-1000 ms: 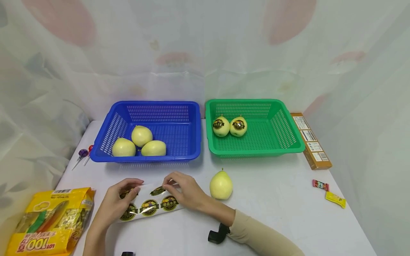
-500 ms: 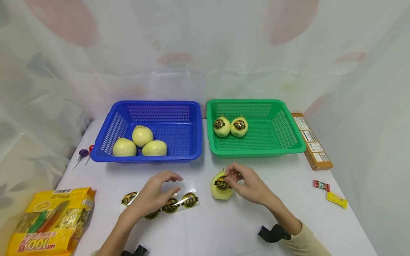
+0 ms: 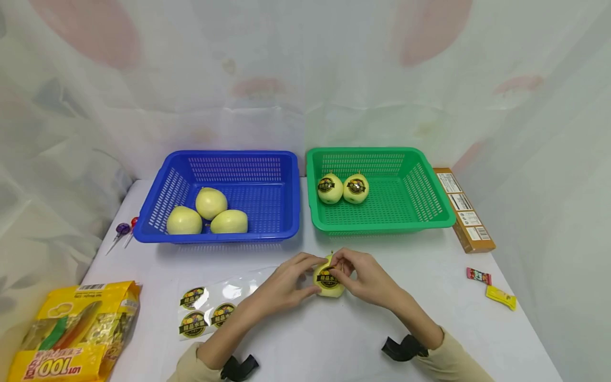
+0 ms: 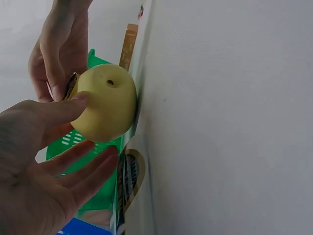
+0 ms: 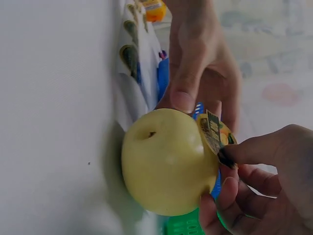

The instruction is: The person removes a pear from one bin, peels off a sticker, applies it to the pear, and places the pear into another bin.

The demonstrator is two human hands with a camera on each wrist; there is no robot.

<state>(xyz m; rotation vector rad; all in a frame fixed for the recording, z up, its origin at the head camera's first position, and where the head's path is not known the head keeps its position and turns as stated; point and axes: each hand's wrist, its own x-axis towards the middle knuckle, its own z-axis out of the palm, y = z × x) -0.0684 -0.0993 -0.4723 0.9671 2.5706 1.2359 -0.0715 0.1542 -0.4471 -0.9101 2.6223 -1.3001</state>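
A pale yellow-green pear (image 3: 329, 292) stands on the table in front of the green basket. My left hand (image 3: 281, 284) holds its left side; in the left wrist view the thumb touches the pear (image 4: 110, 107) while the lower fingers are spread. A round black-and-gold sticker (image 3: 326, 278) lies against the pear's front. Its right edge is pinched by the thumb and fingertips of my right hand (image 3: 365, 278). The right wrist view shows part of the sticker (image 5: 211, 129) standing off the skin. Partly under my left forearm lies the clear sticker sheet (image 3: 210, 303), with several stickers on it.
Three plain pears lie in the blue basket (image 3: 267, 233). The green basket (image 3: 391, 227) holds two stickered pears. Around the edges are a yellow candy bag (image 3: 78, 329), lollipops (image 3: 122, 229), a brown box (image 3: 465, 212) and two wrapped candies (image 3: 500, 297).
The right hand peeled a sticker from the sheet and carried it right to the pear. The left hand let go of the sheet and moved right to hold the pear's left side.
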